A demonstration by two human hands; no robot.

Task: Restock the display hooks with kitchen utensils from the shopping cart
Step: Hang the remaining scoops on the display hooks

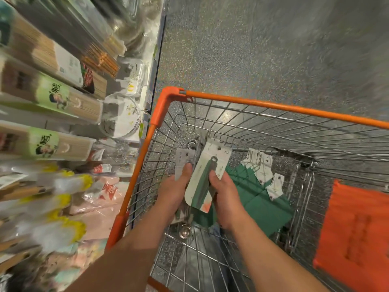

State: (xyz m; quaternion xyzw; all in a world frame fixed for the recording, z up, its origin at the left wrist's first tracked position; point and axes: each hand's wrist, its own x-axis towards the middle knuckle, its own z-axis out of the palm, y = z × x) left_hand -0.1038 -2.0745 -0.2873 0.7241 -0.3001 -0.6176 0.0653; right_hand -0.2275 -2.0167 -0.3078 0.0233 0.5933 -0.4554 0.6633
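Observation:
Both my hands are inside the orange-rimmed wire shopping cart (273, 106). My left hand (174, 192) grips a stack of carded utensils (185, 163), with a metal scoop (185, 230) hanging out below it. My right hand (225, 197) holds the right edge of a white card with a green utensil (205, 180) on it, which lies over the stack. More green utensils with white hang tags (261, 186) lie on the cart's floor to the right. The display (52, 102) stands on the left, its hooks hidden by hanging goods.
The display on the left carries packs of chopsticks and skewers (48, 98), white plates (121, 118) and bagged items (63, 207). An orange flap (353, 230) hangs at the cart's right side. Speckled grey floor (263, 49) stretches beyond the cart.

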